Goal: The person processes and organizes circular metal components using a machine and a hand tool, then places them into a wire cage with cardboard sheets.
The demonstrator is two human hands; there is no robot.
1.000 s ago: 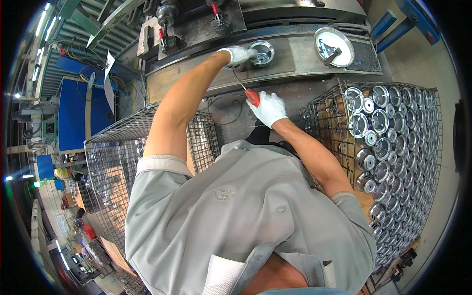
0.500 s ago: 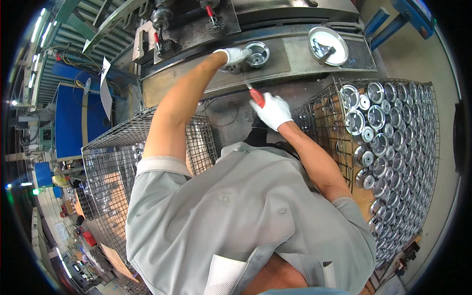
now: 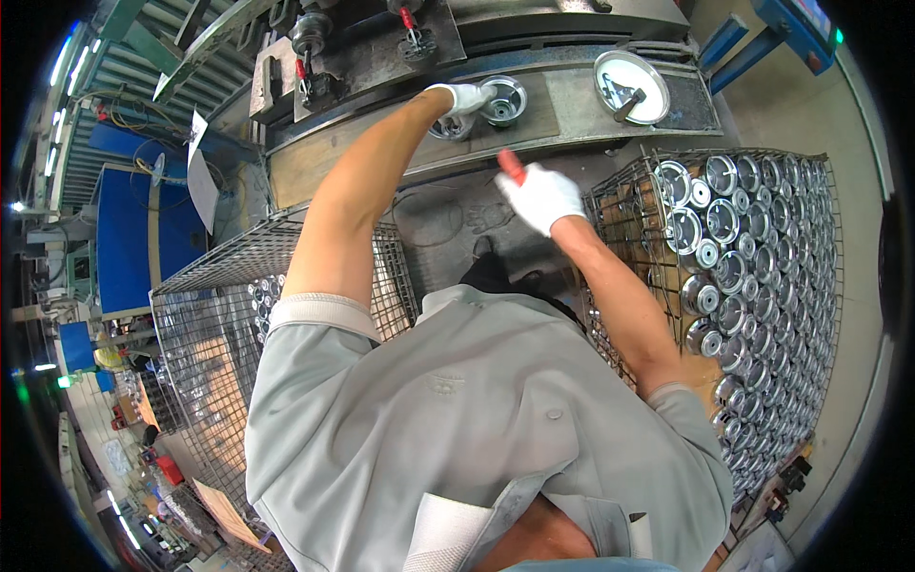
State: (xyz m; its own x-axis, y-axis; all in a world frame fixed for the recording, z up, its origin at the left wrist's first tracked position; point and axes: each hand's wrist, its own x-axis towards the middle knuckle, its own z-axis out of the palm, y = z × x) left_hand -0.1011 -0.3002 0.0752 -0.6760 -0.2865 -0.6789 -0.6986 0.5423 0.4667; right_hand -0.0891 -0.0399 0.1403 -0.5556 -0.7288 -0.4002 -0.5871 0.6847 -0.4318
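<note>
Left gloved hand (image 3: 465, 99): at a shiny metal cup (image 3: 504, 112) on the workbench (image 3: 577, 112); I can't tell whether it grips.
Right gloved hand (image 3: 543, 198): closed around a red-handled tool (image 3: 512, 167).
Wire basket (image 3: 624, 212): at right, full of metal parts (image 3: 730, 272).

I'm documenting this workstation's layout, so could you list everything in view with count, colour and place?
bench: one, brown and grey, ahead
flanged metal part: one, silver, on the bench
second metal part: one, silver, partly hidden below the left hand
round pan: one, silver with white contents, bench's right end
red tool handle: one, in the right hand
red-handled clamps: two visible, upper left
wire baskets: two, grey, left and right
stacked metal parts: too many to count, silver, right basket
blue panel: one, far left
background clutter: too small to itemise
gloved hands: two, white
shirt: one, grey, lower centre
</note>
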